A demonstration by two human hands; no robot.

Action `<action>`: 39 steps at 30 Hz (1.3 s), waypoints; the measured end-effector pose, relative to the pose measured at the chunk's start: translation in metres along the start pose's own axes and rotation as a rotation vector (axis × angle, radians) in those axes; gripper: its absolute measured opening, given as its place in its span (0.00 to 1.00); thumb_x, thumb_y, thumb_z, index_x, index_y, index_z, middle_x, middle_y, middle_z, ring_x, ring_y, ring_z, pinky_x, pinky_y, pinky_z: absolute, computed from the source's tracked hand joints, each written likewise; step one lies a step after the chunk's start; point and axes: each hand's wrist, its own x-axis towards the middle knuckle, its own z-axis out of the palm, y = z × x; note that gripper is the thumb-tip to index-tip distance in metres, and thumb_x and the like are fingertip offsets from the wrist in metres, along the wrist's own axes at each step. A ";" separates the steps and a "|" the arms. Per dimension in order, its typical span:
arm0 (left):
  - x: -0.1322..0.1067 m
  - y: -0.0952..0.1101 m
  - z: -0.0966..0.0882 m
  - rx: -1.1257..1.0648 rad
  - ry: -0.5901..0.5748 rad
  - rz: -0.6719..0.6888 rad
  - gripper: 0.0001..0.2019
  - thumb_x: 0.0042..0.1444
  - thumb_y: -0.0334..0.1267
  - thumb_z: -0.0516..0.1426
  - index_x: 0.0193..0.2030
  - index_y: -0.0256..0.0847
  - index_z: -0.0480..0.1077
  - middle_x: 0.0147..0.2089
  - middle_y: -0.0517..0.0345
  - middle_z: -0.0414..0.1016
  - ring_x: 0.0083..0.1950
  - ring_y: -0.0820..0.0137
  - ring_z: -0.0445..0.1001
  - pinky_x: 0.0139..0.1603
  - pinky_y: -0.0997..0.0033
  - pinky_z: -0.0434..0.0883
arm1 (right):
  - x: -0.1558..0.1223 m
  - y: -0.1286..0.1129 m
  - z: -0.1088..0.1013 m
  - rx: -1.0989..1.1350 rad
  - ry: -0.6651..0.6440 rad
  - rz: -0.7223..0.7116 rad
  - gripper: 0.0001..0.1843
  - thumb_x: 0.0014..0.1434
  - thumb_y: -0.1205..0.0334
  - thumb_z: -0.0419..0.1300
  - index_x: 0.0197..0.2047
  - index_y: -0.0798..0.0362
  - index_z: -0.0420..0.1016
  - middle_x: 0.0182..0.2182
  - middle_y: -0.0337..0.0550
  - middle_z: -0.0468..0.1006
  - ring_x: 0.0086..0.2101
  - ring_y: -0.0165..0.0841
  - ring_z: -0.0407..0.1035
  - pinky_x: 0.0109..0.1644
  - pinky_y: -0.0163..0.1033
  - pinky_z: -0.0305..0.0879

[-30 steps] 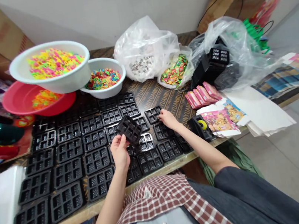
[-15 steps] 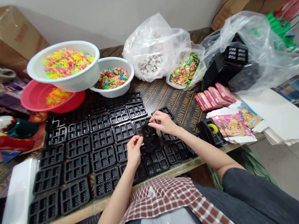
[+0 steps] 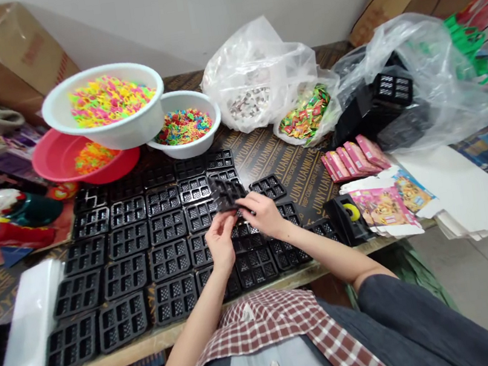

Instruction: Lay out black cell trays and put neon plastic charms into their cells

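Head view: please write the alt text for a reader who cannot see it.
A person's left hand and right hand hold a black tray above rows of similar trays. Behind are bowls of colourful pieces and, further right, plastic bags.

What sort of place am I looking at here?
Probably a small hand-packing workshop: rows of black compartment trays on a worktable, basins of small colourful pieces, and little pink boxes.

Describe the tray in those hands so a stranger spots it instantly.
On the dark printed worktable, find the rows of black trays. Over them, the held tray is at the fingertips of the left hand and right hand, tilted up while its neighbours lie flat.
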 end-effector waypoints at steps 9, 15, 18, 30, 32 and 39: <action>-0.015 -0.025 -0.043 1.144 -0.748 0.385 0.17 0.43 0.37 0.68 0.42 0.45 0.76 0.47 0.50 0.73 0.50 0.56 0.70 0.49 0.55 0.66 | 0.072 0.135 -0.003 -0.435 -0.386 0.265 0.19 0.62 0.75 0.48 0.47 0.59 0.79 0.43 0.56 0.72 0.45 0.41 0.61 0.46 0.43 0.56; -0.011 -0.038 -0.045 1.204 -0.712 0.544 0.07 0.56 0.33 0.56 0.38 0.43 0.76 0.39 0.50 0.74 0.41 0.59 0.70 0.40 0.61 0.64 | 0.055 0.143 -0.032 -0.442 -0.247 0.267 0.19 0.62 0.69 0.55 0.56 0.54 0.73 0.52 0.54 0.68 0.51 0.41 0.59 0.53 0.45 0.54; -0.011 -0.042 -0.045 1.189 -0.720 0.548 0.09 0.58 0.35 0.53 0.34 0.43 0.76 0.35 0.50 0.74 0.38 0.60 0.69 0.38 0.61 0.63 | 0.052 0.172 -0.103 -0.538 0.133 0.425 0.22 0.63 0.60 0.58 0.59 0.58 0.68 0.60 0.61 0.60 0.58 0.47 0.51 0.60 0.52 0.48; -0.002 -0.023 -0.020 0.932 -0.490 0.338 0.08 0.55 0.43 0.58 0.30 0.45 0.77 0.32 0.53 0.76 0.37 0.61 0.71 0.41 0.62 0.65 | 0.024 0.310 -0.282 -0.331 0.553 0.497 0.17 0.64 0.53 0.54 0.32 0.57 0.73 0.43 0.58 0.74 0.53 0.43 0.63 0.59 0.67 0.46; 0.002 -0.017 -0.009 0.821 -0.455 0.277 0.07 0.52 0.43 0.61 0.29 0.46 0.77 0.31 0.53 0.77 0.37 0.61 0.72 0.43 0.62 0.66 | 0.025 0.307 -0.285 -0.337 0.556 0.447 0.17 0.63 0.53 0.55 0.30 0.55 0.74 0.42 0.56 0.75 0.53 0.45 0.63 0.59 0.68 0.45; 0.003 -0.001 0.052 0.294 -0.358 -0.099 0.13 0.44 0.46 0.67 0.34 0.43 0.79 0.36 0.51 0.80 0.37 0.63 0.77 0.40 0.64 0.72 | 0.010 0.199 -0.224 0.096 0.725 0.276 0.10 0.63 0.52 0.56 0.40 0.50 0.70 0.50 0.54 0.73 0.48 0.40 0.65 0.57 0.52 0.57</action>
